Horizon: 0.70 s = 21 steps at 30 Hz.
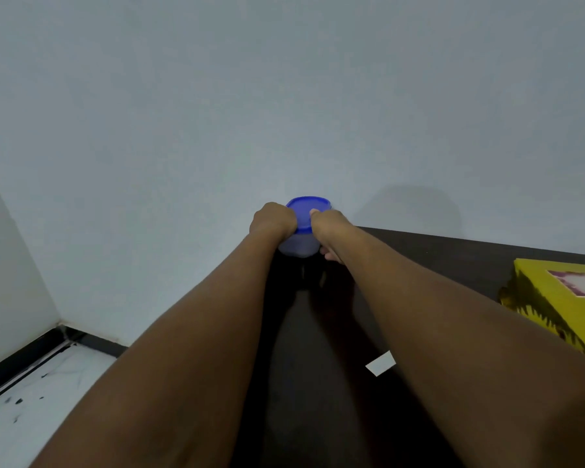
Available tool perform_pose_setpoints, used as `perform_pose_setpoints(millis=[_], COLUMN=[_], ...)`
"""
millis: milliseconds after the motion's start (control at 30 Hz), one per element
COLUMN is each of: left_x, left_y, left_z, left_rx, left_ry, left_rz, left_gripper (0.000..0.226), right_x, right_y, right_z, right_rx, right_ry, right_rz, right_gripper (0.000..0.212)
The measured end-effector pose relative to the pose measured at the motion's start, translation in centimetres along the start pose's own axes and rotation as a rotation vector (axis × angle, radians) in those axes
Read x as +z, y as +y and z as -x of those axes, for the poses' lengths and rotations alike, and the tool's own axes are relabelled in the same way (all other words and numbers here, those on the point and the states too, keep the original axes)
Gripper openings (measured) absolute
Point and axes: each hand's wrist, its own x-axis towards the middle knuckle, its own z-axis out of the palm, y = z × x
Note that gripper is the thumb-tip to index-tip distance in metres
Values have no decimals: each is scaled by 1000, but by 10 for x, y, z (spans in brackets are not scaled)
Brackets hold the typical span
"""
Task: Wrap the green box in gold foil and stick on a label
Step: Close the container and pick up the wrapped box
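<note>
A box wrapped in gold foil lies at the right edge of the dark table, with a white and purple label on its top face. Both my arms reach forward to a clear plastic tub with a blue lid at the table's far end by the wall. My left hand grips the left side of the lid and tub. My right hand holds the right side, thumb on the lid's rim and fingers curled below.
A small white paper scrap lies on the table beside my right forearm. A plain pale wall stands right behind the tub. On the left, below the table, a white tiled floor with a dark skirting shows.
</note>
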Motion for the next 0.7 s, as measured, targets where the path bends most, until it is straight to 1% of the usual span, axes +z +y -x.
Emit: perform_pose_setpoints(millis=[67,100,233,333,400,467,533,633,700], left_x=[0,0,-3,-6,-6,-3,-2,1,-15], left_y=[-1,-4,-16,-24,-30,-35,-38,-47,-35], left_z=[-3,-3,2,-4,-12,-19,-21,-28,7], left_rx=[-21,-21,-46,-75,-84,-94,-119,-119,-124], left_ry=[-20,-34,-98,-125,-132,-182,-246,-312,-318], left_rz=[26,64,335,499,539,546,556,557,518], left_gripper=[41,49,106,132,148,154,154,147,144], right_x=[0,1,-3,-7,-8,-9,-14,-21,-27], right_y=[2,5,15,18,21,24,25,26,25], right_z=[-3,-3,1,0,0,1,5,18,31], right_rx=[-5,-17,-44,-21,-34,-48,-53,-29,-16], right_ry=[-4,-5,-11,-6,0,6,-6,-98,-160], right_rz=[14,13,25,-42,-71,-106,-152,-245,-281], right_gripper=[57,59,82,86,86,86,83,82,85])
